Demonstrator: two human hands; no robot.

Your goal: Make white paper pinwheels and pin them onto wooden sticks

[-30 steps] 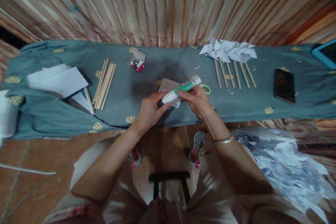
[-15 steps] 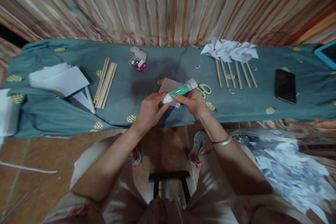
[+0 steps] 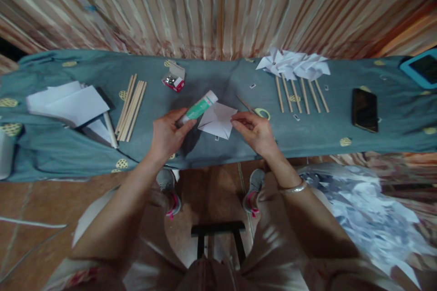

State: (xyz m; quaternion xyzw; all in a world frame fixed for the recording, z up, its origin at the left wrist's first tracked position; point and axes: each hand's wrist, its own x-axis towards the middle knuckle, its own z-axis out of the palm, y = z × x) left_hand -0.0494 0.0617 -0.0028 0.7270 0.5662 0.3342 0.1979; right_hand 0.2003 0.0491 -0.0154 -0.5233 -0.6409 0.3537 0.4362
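Note:
A green and white glue stick (image 3: pixel 199 108) is gripped in my left hand (image 3: pixel 168 133), tilted up to the right. Just right of it, a square of white paper (image 3: pixel 221 117) with diagonal cuts or creases lies on the cloth. My right hand (image 3: pixel 254 131) is at the paper's right corner, thumb and fingertips pressed together; whether they pinch the corner is too small to tell. Behind that hand lie scissors (image 3: pixel 262 113) with light green handles, their blades pointing to the back left.
Paper pinwheels (image 3: pixel 293 64) on sticks and a black phone (image 3: pixel 365 110) lie to the right. Leftward are wooden sticks (image 3: pixel 132 110), a small red box (image 3: pixel 175 82) and stacked white paper (image 3: pixel 68 102). A blue-framed device (image 3: pixel 421 68) sits far right. Paper scraps (image 3: pixel 368 213) fill a bag below.
The glue stick, earlier touched by both hands over the paper, has moved left in my left hand. My right hand has let go of it, and the paper is uncovered.

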